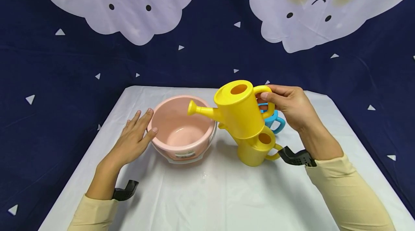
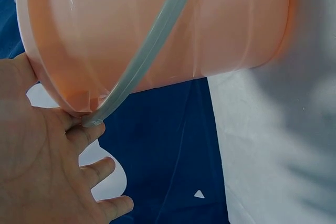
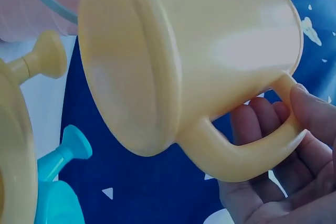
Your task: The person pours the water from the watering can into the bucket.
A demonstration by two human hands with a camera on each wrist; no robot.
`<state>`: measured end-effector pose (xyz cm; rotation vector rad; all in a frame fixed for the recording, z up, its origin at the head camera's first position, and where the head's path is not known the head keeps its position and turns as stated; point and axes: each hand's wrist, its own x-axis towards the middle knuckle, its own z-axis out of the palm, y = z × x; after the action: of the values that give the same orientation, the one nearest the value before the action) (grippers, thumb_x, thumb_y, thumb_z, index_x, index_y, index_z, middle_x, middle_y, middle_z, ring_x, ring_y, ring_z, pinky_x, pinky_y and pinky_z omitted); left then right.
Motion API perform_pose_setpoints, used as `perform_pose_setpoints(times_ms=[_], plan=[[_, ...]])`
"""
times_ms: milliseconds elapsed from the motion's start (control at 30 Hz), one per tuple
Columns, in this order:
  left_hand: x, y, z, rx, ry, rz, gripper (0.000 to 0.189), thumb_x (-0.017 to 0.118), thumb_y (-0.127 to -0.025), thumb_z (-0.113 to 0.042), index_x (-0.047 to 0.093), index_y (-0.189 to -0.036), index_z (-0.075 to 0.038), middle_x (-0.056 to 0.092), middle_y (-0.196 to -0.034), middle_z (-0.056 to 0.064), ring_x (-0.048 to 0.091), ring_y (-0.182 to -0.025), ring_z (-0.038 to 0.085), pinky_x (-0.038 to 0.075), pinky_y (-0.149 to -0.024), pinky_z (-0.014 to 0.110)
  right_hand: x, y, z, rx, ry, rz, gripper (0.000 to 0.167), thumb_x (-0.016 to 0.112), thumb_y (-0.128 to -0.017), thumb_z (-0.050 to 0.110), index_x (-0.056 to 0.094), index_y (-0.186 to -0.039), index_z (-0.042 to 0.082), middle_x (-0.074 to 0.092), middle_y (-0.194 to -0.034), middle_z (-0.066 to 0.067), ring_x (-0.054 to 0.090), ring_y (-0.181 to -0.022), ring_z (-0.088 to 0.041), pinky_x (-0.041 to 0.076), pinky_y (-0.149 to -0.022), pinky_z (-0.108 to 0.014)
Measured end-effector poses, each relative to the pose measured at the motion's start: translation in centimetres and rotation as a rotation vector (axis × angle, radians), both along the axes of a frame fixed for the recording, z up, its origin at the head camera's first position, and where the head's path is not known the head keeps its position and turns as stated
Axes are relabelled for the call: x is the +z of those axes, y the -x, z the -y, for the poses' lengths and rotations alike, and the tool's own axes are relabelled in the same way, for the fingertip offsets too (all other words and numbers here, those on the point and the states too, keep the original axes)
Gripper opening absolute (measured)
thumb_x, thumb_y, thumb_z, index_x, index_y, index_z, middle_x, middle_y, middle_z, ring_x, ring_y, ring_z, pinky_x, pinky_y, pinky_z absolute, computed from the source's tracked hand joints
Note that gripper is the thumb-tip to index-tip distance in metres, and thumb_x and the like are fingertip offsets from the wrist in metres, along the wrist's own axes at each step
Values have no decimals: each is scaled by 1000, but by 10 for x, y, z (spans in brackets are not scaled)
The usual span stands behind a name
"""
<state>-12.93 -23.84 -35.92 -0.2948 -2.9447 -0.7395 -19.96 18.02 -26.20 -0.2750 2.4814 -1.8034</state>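
My right hand [image 1: 288,105] grips the handle of a yellow watering can [image 1: 240,112], raised above the table with its spout toward a pink bucket [image 1: 181,152]. In the right wrist view the can's base [image 3: 126,66] shows, with curled fingers [image 3: 247,124] around the handle. My left hand [image 1: 134,139] rests against the bucket's left rim, its fingers extended; the left wrist view shows them beside the end of the grey bail handle [image 2: 152,45]. A second yellow watering can [image 1: 253,153] stands under the raised one, partly covered by it.
A blue watering can [image 1: 273,117] stands behind the yellow ones, mostly hidden. The white-covered table [image 1: 207,198] ends at a dark blue backdrop [image 1: 207,65] printed with clouds and triangles.
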Motion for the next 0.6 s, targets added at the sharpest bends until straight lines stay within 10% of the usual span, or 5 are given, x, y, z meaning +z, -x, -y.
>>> perform_pose_setpoints(times_ms=[600], plan=[[0, 2, -1, 8, 13, 22, 66, 35, -99, -49, 12, -153, -18, 13, -160, 6, 0, -149, 32, 0, -116, 60, 1, 4, 14, 5, 254, -51, 41, 71, -82, 30, 68, -112, 3, 73, -98, 0, 70, -90, -18, 56, -80, -26]])
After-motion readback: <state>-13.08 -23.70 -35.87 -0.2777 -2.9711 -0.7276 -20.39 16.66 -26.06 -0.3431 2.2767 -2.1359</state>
